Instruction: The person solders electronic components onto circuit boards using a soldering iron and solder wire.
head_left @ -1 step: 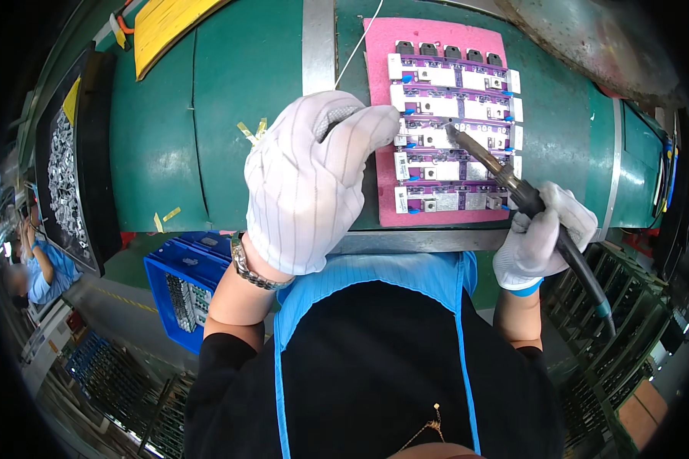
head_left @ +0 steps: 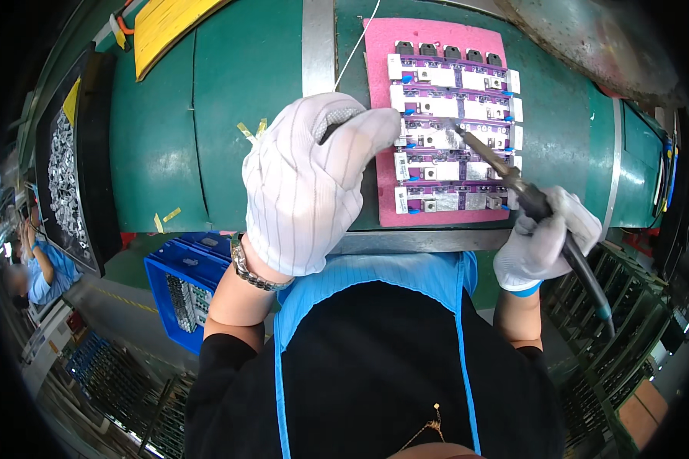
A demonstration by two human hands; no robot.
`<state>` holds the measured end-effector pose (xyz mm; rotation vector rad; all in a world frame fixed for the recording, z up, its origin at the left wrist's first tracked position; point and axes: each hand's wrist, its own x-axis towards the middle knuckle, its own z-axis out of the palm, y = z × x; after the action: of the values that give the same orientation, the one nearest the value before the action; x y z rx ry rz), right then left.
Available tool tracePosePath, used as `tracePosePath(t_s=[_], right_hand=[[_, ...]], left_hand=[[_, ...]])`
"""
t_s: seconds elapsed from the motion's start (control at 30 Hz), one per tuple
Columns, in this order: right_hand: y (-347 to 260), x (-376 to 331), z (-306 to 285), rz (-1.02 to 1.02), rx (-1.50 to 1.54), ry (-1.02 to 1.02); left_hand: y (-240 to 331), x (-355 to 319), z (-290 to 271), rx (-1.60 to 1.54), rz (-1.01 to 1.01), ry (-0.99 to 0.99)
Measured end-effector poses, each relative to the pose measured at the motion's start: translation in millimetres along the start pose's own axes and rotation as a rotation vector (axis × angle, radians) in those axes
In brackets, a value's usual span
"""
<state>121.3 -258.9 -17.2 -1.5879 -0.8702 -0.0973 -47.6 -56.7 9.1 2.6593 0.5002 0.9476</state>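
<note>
Several purple circuit boards (head_left: 458, 161) with white blocks and black components lie in rows on a pink foam pad (head_left: 436, 30). My right hand (head_left: 547, 237), in a white glove, grips a soldering iron (head_left: 530, 200) by its dark handle. Its tip points up and left at the middle rows; whether it touches a board I cannot tell. At the boards' left ends is my left hand (head_left: 306, 187), in a striped white glove, thumb and finger pressed together. What they hold, if anything, is hidden. A thin white wire (head_left: 357, 46) runs down behind this hand.
A black tray (head_left: 63, 180) of small metal parts stands at the left of the green bench (head_left: 157, 138). Below the bench edge sits a blue crate (head_left: 177, 264). Yellow material (head_left: 168, 30) lies at the far left. A large metal surface (head_left: 597, 38) borders the far right.
The soldering iron's tip has shifted slightly to the right, along with my right hand. My left hand has barely moved.
</note>
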Motion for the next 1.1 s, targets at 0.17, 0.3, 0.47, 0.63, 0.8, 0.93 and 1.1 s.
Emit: tracePosePath(t_s=[0.17,0.3,0.47,0.63,0.8,0.93,1.1], right_hand=[[0.7,-1.4,1.4,0.076,0.008,0.174],[1.6,0.4,-0.8,-0.028,-0.111,0.028],[-2.4,-3.5,-2.5,0.027,-0.173,0.009],[1.1,-0.2,-2.5,-0.059,-0.154,0.003],[1.1,-0.9,-1.8,-0.038,-0.083,-0.003],[-5.7,0.5,-4.4,0.009,-0.144,-0.089],[0.6,1.7,2.5,-0.079,-0.110,0.212]], left_hand=[[2.5,5.5,-2.7,0.020,0.065,-0.091],[12.2,10.6,0.2,0.047,0.031,-0.094],[13.8,12.7,0.4,0.061,-0.030,-0.156],[13.2,13.8,3.9,0.063,-0.017,-0.153],[11.4,18.8,3.5,0.014,0.022,-0.132],[8.1,16.5,7.4,-0.039,-0.017,0.026],[7.8,15.1,-1.1,-0.037,-0.040,-0.024]])
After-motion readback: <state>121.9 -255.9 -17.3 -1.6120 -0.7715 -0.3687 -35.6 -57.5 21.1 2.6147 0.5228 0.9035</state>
